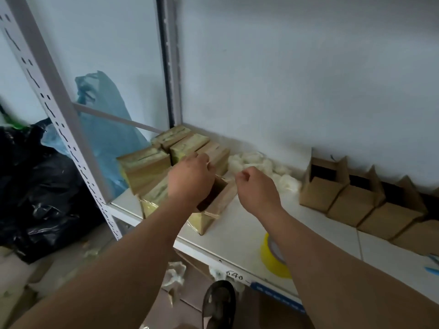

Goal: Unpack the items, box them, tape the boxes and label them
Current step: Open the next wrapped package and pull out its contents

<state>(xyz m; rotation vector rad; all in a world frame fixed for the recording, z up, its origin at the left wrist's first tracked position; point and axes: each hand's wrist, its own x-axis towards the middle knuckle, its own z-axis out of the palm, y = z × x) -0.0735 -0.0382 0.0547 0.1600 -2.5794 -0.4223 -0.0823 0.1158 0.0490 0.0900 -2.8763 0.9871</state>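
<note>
1. Head view: your left hand (190, 176) sits over the mouth of the open brown cardboard box with tape-wrapped sides (215, 200), fingers curled over its far rim; whether they actually grip the flap is hidden from you.
2. Your right hand (257, 188) hovers just right of that box, fingers (243, 175) curled in, thumb and forefinger pressed together, maybe on a thin strip of tape, too small to tell.
3. That box stands near the front left of the white shelf (240, 236), touching the stack of taped yellowish-brown boxes (152, 167) behind and left of it.
4. White crumpled wrapping pile (263, 167) lies behind your right hand against the wall.
5. Row of open untaped brown cardboard boxes (356, 203) stands well apart on the right.
6. Yellow roll of tape (273, 256) lies near the shelf's front edge, partly behind your right forearm.
7. Handling, my guess: the box looks light, thin-walled and easy to crush, and its taped faces are likely slick; hold it by the side walls near the corners, not by the loose flap.
8. Step guess: closing or taping this box.
</note>
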